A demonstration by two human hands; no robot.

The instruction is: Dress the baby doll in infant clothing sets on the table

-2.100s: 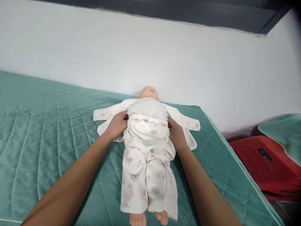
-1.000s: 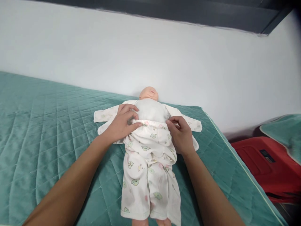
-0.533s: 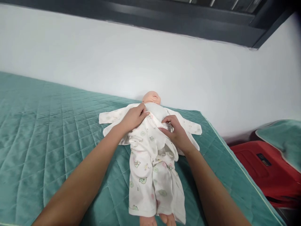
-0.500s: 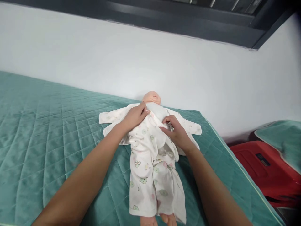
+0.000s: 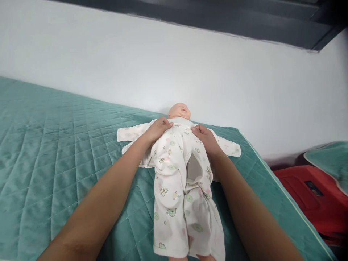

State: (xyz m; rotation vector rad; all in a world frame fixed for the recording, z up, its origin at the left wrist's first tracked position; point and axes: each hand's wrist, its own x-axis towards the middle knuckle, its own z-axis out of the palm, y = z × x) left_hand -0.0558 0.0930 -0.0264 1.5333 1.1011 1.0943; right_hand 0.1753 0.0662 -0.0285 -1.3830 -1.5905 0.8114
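Observation:
A baby doll (image 5: 179,111) lies on its back, head against the wall and feet toward me. White printed baby pants (image 5: 170,188) cover its legs and reach up over the belly, with an opening at the crotch showing a pale surface. Pinched in my left hand (image 5: 159,129) is the pants' waistband, near the doll's chest. My right hand (image 5: 207,139) grips the same waistband on the other side, so it is drawn straight between both hands. Beneath, a white printed baby jacket (image 5: 230,146) lies spread with its sleeves out to both sides.
Green quilted padding (image 5: 54,156) covers the surface under the doll, its edge running down the right. Behind stands a white wall (image 5: 130,69) under a dark window frame (image 5: 217,27). Beyond the right edge are a red plastic case (image 5: 296,188) and a green cloth (image 5: 326,157).
My right hand has moved up to the waistband and pulled the bunched side of the pants up toward the chest. The crotch opening now shows. My left hand stays at the waistband.

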